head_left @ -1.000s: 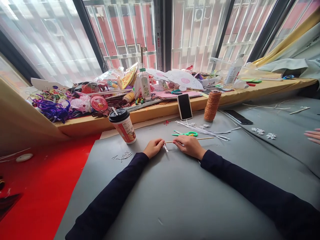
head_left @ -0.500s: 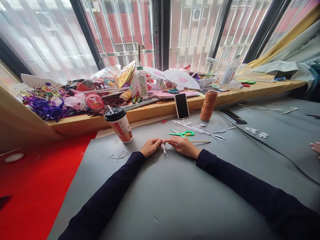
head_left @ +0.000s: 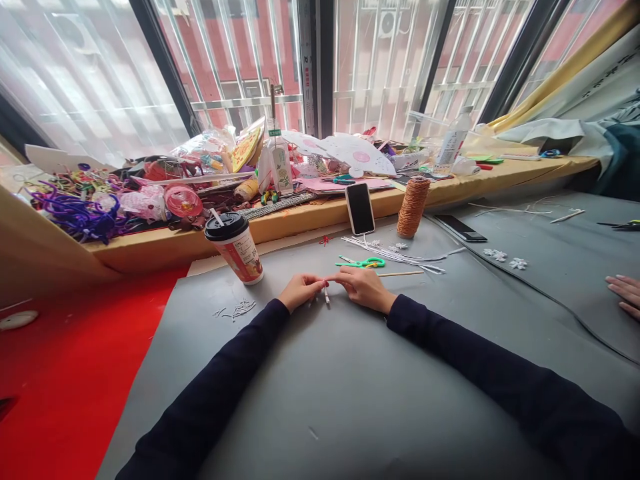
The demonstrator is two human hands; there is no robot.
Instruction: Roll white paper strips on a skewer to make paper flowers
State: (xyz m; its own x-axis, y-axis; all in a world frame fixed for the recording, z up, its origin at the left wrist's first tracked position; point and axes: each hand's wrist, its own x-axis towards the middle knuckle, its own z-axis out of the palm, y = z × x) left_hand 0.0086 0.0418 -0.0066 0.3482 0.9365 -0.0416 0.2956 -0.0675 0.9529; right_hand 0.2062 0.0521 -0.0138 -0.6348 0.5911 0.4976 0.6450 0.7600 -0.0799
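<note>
My left hand (head_left: 301,291) is closed, its thumb and finger pinching a small white strip (head_left: 327,295) that hangs down between the hands. My right hand (head_left: 367,287) is closed too, its fingertips meeting the left ones at the top of the same strip. Just behind the right hand lie green scissors (head_left: 369,263) and a thin wooden stick (head_left: 404,273). Several long white strips (head_left: 425,267) spread beyond them. Small white cut pieces (head_left: 243,308) lie left of my left hand.
A lidded paper cup (head_left: 240,253), an upright phone (head_left: 360,209), an orange cord spool (head_left: 413,208) and a flat phone (head_left: 461,228) stand or lie along the back. White flower shapes (head_left: 519,264) and a black cable (head_left: 550,303) are right, near another person's hand (head_left: 625,293). Craft materials crowd the sill.
The camera view has shifted slightly. Both hands remain together at the strip, with the right fingers bent a little more. The other person's hand shows more at the right edge.
</note>
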